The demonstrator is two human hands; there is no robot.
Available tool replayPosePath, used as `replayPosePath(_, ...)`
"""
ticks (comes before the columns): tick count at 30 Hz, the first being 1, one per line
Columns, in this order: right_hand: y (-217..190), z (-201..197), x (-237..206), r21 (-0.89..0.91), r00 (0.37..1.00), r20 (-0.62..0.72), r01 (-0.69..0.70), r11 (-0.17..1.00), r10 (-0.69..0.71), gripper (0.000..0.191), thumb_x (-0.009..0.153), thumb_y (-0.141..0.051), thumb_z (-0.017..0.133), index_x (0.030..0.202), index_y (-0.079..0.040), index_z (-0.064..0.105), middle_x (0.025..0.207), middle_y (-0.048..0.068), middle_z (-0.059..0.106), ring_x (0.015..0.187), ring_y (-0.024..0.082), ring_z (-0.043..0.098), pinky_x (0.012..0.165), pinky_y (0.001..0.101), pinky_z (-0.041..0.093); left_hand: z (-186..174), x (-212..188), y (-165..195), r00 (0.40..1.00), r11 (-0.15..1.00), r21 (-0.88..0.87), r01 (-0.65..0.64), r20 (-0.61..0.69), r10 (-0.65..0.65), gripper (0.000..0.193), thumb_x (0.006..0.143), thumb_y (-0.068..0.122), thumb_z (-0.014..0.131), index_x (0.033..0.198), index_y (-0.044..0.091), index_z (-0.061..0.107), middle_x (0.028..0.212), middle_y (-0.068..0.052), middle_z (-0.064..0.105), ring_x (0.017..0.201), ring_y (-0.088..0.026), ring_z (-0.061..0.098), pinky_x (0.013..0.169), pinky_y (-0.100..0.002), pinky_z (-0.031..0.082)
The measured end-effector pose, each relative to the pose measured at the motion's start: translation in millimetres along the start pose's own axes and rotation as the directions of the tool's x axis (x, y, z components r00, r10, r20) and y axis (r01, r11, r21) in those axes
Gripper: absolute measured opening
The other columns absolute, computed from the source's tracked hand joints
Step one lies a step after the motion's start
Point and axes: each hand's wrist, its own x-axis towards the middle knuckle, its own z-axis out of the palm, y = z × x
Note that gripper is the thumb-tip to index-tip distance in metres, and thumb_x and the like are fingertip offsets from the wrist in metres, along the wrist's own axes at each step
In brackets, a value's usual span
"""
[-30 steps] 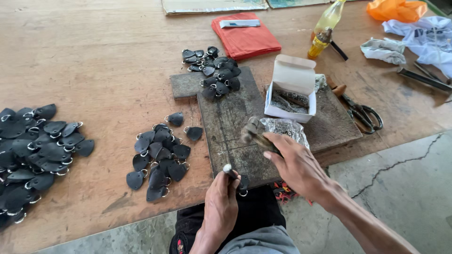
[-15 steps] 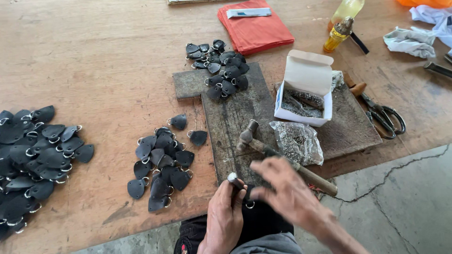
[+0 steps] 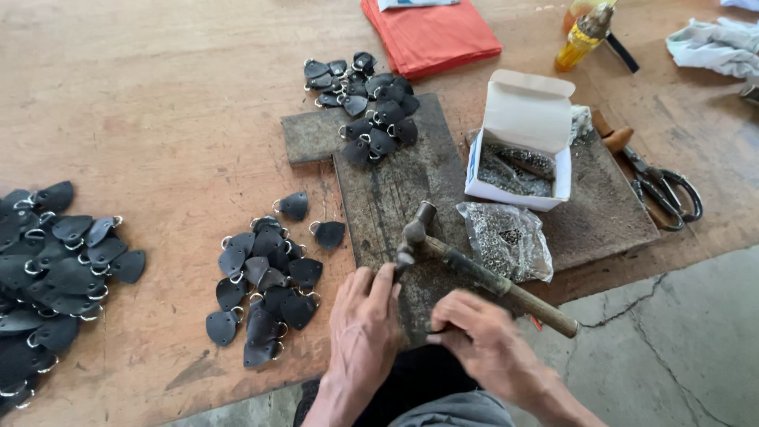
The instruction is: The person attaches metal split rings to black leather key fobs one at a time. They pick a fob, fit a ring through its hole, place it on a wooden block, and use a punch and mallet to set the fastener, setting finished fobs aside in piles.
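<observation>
My left hand (image 3: 362, 326) rests on the near edge of the dark wooden board (image 3: 395, 190), fingers curled around a small metal punch whose tip barely shows beside the hammer head. A hammer (image 3: 474, 273) lies loose on the board, its handle pointing to the lower right. Just below that handle is my right hand (image 3: 484, 341), fingertips pinched together; what they pinch is hidden. A loose pile of black leather tabs with metal rings (image 3: 265, 289) lies left of my left hand.
More black tabs lie at the far left (image 3: 51, 269) and on the board's far end (image 3: 368, 107). On the board are an open white box of small metal parts (image 3: 518, 150) and a clear bag (image 3: 506, 237). Scissors (image 3: 664, 190), a yellow bottle (image 3: 581, 39) and red cloth (image 3: 431, 32) lie beyond.
My right hand held the hammer over the board a second ago; it has let go, and the hammer now lies on the board. That hand has dropped to the board's near edge.
</observation>
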Motion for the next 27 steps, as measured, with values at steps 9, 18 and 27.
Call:
replayPosePath(9, 17.0, -14.5, -5.7, 0.037, 0.905, -0.359, 0.256, 0.966, -0.226, 0.018, 0.078, 0.009, 0.076, 0.088, -0.005, 0.07, 0.102, 0.004, 0.069, 0.089, 0.013, 0.071, 0.071, 0.0248, 0.06, 6.4, 9.3, -3.5, 0.975, 0.969, 0.112, -0.223, 0.023, 0.221, 0.057, 0.069, -0.006, 0.069, 0.126, 0.0, 0.065, 0.1, -0.015, 0.055, 0.1, -0.033, 0.057, 0.086, -0.045, 0.048)
replayPosePath(18, 10.1, -16.7, 5.7, 0.059, 0.934, -0.295, 0.226, 0.972, -0.199, 0.022, 0.082, -0.004, 0.082, 0.098, -0.008, 0.068, 0.1, 0.001, 0.074, 0.093, 0.01, 0.075, 0.075, 0.0256, 0.06, -8.5, 9.1, 9.8, 0.915, 0.891, -0.249, -0.38, 0.04, 0.401, 0.039, 0.08, 0.001, 0.072, 0.117, 0.004, 0.064, 0.123, -0.016, 0.059, 0.124, -0.036, 0.059, 0.104, -0.044, 0.05)
replayPosePath(27, 10.4, -36.1, 36.1, 0.364, 0.922, 0.114, -0.385, 0.848, 0.369, 0.024, 0.091, -0.01, 0.074, 0.114, -0.006, 0.08, 0.101, 0.012, 0.079, 0.08, 0.013, 0.067, 0.067, 0.0248, 0.056, -34.3, 44.3, -31.5, 1.0, 0.991, 0.13, -0.017, -0.007, 0.018, 0.043, 0.093, 0.01, 0.064, 0.132, -0.005, 0.056, 0.136, -0.022, 0.053, 0.127, -0.039, 0.049, 0.108, -0.047, 0.041)
